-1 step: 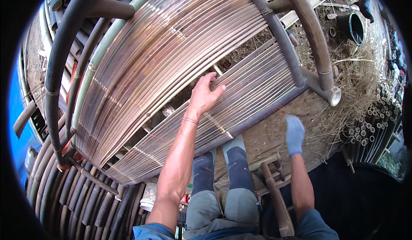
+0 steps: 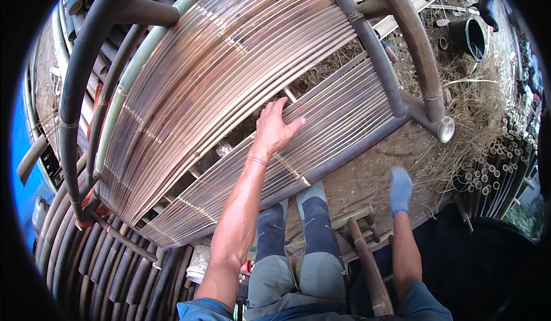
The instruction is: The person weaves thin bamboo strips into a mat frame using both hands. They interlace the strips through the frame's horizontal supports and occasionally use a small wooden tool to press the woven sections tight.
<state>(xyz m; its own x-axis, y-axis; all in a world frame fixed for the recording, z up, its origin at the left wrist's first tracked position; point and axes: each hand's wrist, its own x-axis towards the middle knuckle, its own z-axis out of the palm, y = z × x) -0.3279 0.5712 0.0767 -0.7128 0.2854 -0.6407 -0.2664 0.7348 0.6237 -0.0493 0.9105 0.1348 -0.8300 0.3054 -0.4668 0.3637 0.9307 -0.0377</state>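
Note:
A bamboo bench (image 2: pixel 123 91) with dark round poles lies before me, its long panels made of thin split slats. Over the gap between the wide curved slat panel (image 2: pixel 224 62) and the narrower flat slat panel (image 2: pixel 338 114) is my bare left hand (image 2: pixel 274 128), open with thumb and fingers apart. Its fingertips are close to a short pale crosspiece (image 2: pixel 290 95); whether they touch it I cannot tell. My right hand (image 2: pixel 400 190), in a blue-grey glove, is off to the right of the bench above the ground. Motion smears its fingers, and nothing shows in it.
Bundled bamboo poles (image 2: pixel 115 269) lie at the lower left. A black bucket (image 2: pixel 468 38) stands at the far right near a heap of shavings (image 2: pixel 459 126). Cut bamboo tubes (image 2: pixel 485 171) are stacked at right. A small bamboo frame (image 2: pixel 364 252) stands beside my legs.
My right hand has shifted slightly right and farther from me. My left hand has moved a little to the right, its fingers spread somewhat wider. The bench stays put.

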